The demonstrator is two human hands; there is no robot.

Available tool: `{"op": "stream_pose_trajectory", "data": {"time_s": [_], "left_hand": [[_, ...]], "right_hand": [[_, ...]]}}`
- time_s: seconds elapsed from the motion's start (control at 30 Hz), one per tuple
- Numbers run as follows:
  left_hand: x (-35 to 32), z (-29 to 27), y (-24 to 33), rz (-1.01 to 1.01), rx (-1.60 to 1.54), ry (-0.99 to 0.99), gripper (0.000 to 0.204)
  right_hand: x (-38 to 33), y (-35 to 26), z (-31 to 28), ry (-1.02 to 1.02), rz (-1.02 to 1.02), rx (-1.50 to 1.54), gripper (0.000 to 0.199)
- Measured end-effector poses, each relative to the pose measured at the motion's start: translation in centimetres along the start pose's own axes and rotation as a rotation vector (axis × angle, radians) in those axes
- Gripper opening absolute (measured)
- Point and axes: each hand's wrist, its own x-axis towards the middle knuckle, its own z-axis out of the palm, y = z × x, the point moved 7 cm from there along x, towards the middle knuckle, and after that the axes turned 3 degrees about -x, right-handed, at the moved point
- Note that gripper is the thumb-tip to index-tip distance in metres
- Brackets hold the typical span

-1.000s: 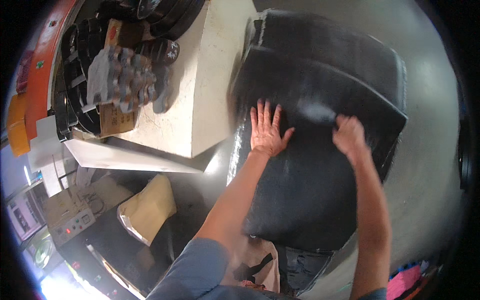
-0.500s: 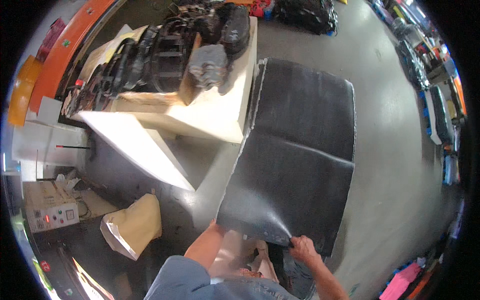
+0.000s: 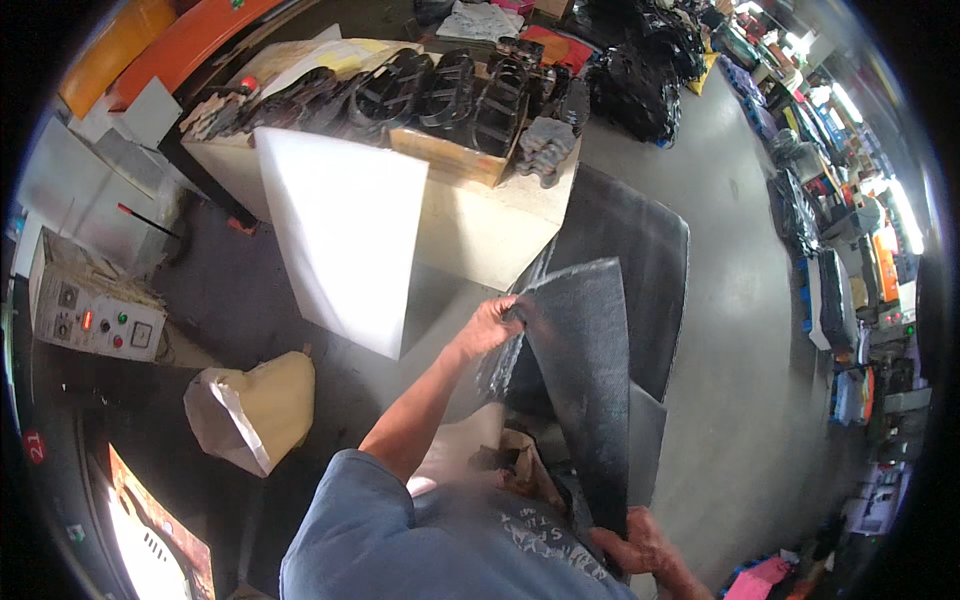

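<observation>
My left hand [image 3: 495, 326] is closed on a corner of a black rubber-like sheet [image 3: 588, 345], holding it raised. The lifted part stands bent up in a narrow, tapering shape. At the bottom, close to my body, my right hand [image 3: 642, 545] grips another part of the same sheet. Beneath and beyond it lie more black sheets [image 3: 640, 235], apparently a stack, with ragged pale fibres along the left side. How far the held sheet still rests on them is hidden by the fold.
Left of the sheets stands a pale table [image 3: 490, 225] carrying black sandals [image 3: 445, 90] and a cardboard box [image 3: 450, 158]. A white panel [image 3: 345, 240] leans at its front. A control box [image 3: 100, 320] and a beige sack [image 3: 255, 410] are at left; black plastic bundles [image 3: 635, 90] lie beyond.
The sheet's near edge has been lifted from lying flat and bent up. My left hand has moved forward and right with its corner; my right hand has drawn back toward my body.
</observation>
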Motion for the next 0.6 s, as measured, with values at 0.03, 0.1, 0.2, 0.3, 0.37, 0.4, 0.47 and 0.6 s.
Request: {"op": "stream_pose_trajectory", "data": {"time_s": [0.03,0.1,0.2,0.3,0.37,0.4,0.47,0.6], "left_hand": [[-1.9,-1.2,1.0,-0.011,0.072,0.063,0.037],[-5.1,-2.9,2.6,-0.020,-0.138,0.095,0.032],[-9.1,-5.5,4.0,0.011,-0.253,0.122,0.018],[-12.7,-8.4,4.1,0.114,-0.223,0.250,0.014],[-15.1,-10.4,2.9,0.112,-0.319,0.337,0.021],[-16.4,-11.6,2.2,0.122,-0.367,0.383,0.025],[-19.8,-14.2,0.5,0.045,-0.294,0.476,0.037],[-28.8,-18.0,-2.1,-0.028,-0.169,0.850,0.043]], "right_hand": [[-1.3,-0.2,0.4,-0.090,0.108,0.045,0.035],[-2.7,-5.2,-0.1,0.185,-0.327,0.160,0.039],[-4.4,-7.9,-0.1,0.013,-0.185,0.286,0.054],[-5.6,-12.6,-0.1,-0.060,-0.161,0.567,0.079],[-4.4,-15.1,1.1,-0.214,-0.095,0.490,0.079],[-3.8,-16.1,1.9,-0.270,-0.075,0.497,0.076],[-2.8,-17.5,4.3,-0.333,-0.057,0.609,0.069],[1.1,-17.7,7.9,-0.337,-0.142,0.875,0.037]]}}
